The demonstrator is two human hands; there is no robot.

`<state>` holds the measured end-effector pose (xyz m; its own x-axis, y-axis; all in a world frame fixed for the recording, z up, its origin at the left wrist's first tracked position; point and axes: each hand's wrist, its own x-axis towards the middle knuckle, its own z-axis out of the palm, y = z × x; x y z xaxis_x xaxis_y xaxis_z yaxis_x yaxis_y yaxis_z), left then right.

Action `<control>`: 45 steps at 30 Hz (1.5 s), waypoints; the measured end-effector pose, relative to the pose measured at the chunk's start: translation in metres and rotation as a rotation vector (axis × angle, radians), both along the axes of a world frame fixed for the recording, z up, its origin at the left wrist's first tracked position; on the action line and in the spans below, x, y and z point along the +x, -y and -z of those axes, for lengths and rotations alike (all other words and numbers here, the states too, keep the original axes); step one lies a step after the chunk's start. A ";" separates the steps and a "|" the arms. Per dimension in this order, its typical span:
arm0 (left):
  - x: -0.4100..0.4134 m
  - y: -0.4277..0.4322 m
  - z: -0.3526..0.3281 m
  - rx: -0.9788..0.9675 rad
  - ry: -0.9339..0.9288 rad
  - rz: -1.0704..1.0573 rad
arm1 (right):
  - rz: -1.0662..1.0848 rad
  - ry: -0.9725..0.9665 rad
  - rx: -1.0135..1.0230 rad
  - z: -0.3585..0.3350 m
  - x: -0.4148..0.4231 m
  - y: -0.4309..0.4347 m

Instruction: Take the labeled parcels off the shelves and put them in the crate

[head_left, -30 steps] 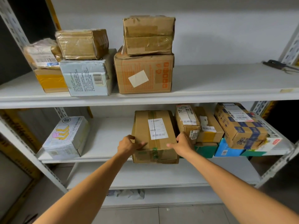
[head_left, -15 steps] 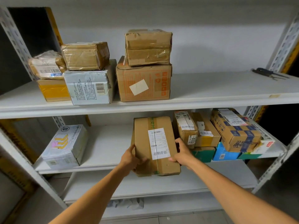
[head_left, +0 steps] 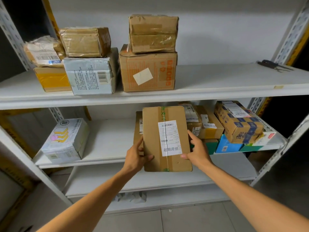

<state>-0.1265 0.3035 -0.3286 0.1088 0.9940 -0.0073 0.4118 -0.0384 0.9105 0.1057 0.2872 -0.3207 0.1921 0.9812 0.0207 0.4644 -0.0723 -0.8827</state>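
Note:
I hold a flat brown cardboard parcel (head_left: pixel 153 136) with a white printed label in front of the middle shelf (head_left: pixel 108 136), tilted so its labelled face looks at me. My left hand (head_left: pixel 136 155) grips its lower left edge, thumb on the front. My right hand (head_left: pixel 197 150) grips its lower right edge. Another brown box (head_left: pixel 138 126) stands just behind it on the shelf. Several labelled parcels (head_left: pixel 237 121) sit stacked to the right on the same shelf. No crate is in view.
The top shelf (head_left: pixel 209 81) carries several brown and white boxes (head_left: pixel 147 71) at left and centre, and a dark tool (head_left: pixel 274 65) at far right. A white printed box (head_left: pixel 66 139) lies at the middle shelf's left. A lower shelf (head_left: pixel 167 178) and tiled floor lie below.
Both hands lifted the brown labelled parcel off the middle shelf and pulled it toward me, tipping its labelled face up. The view has moved closer.

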 end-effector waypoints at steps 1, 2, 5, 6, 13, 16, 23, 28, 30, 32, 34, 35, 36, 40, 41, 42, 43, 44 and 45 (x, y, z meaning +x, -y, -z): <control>0.003 0.001 0.001 0.007 -0.005 0.014 | 0.014 0.020 0.023 -0.001 0.004 0.004; 0.008 0.003 0.001 0.017 -0.009 0.028 | 0.032 0.044 0.044 -0.001 0.009 0.009; 0.026 0.008 0.001 0.064 0.001 0.054 | 0.085 0.080 0.106 -0.005 0.025 0.027; 0.034 0.010 0.001 0.078 0.012 0.060 | 0.100 0.085 0.121 -0.008 0.032 0.033; 0.136 0.013 -0.018 0.115 0.020 0.358 | 0.364 0.129 0.093 -0.032 0.111 0.100; 0.199 0.023 -0.019 0.156 -0.001 0.538 | 0.532 0.184 0.104 -0.036 0.149 0.151; 0.350 0.100 -0.020 0.258 0.010 0.976 | 0.957 0.239 0.114 -0.031 0.219 0.291; 0.449 0.186 -0.019 0.264 0.010 1.206 | 1.285 0.143 -0.008 -0.025 0.263 0.397; 0.484 0.224 -0.014 0.237 0.064 1.302 | 1.392 0.113 -0.024 -0.024 0.274 0.437; 0.518 0.266 -0.009 0.200 0.088 1.422 | 1.503 0.099 -0.020 -0.024 0.279 0.479; 0.546 0.313 -0.006 0.149 0.095 1.545 | 1.612 0.115 -0.027 -0.024 0.279 0.524; 0.558 0.338 -0.004 0.137 0.088 1.608 | 1.668 0.114 -0.042 -0.024 0.276 0.546; 0.569 0.362 -0.001 0.132 0.078 1.666 | 1.719 0.104 -0.067 -0.024 0.272 0.567; 0.594 0.456 0.012 0.086 0.090 1.896 | 1.949 0.075 -0.119 -0.015 0.252 0.640; 0.600 0.477 0.016 0.078 0.084 1.955 | 2.010 0.068 -0.125 -0.011 0.246 0.654; 0.607 0.498 0.019 0.073 0.079 2.008 | 2.068 0.055 -0.125 -0.008 0.241 0.667; 0.613 0.519 0.022 0.070 0.072 2.052 | 2.122 0.043 -0.119 -0.004 0.237 0.679; 0.620 0.539 0.026 0.070 0.063 2.091 | 2.171 0.034 -0.114 -0.001 0.233 0.689; 0.626 0.557 0.029 0.078 0.056 2.134 | 2.221 0.028 -0.108 0.002 0.231 0.699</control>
